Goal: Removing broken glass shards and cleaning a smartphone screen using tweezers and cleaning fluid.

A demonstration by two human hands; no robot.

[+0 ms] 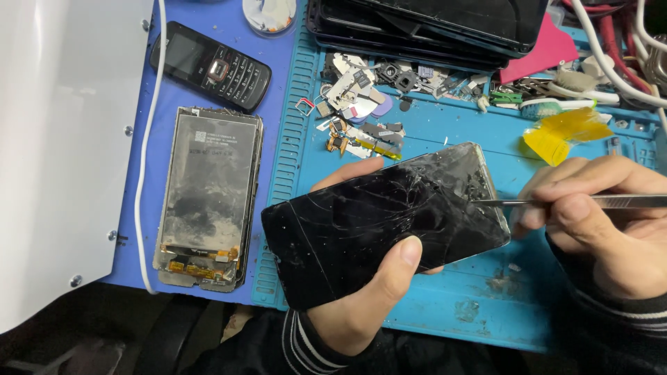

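My left hand (372, 292) grips a black smartphone (361, 222) with a badly cracked screen, thumb on the glass and fingers behind it, above the blue work mat (451, 305). My right hand (597, 222) holds thin metal tweezers (556, 202). Their tip touches the phone's right edge near the top corner, where the glass is most shattered.
A dismantled phone screen assembly (206, 194) lies at the left beside a black keypad phone (210, 66) and a white cable (149, 139). Small loose parts (368, 104), stacked dark phones (431, 24), yellow tape (566, 132) and a pink card (542, 48) crowd the mat's far side.
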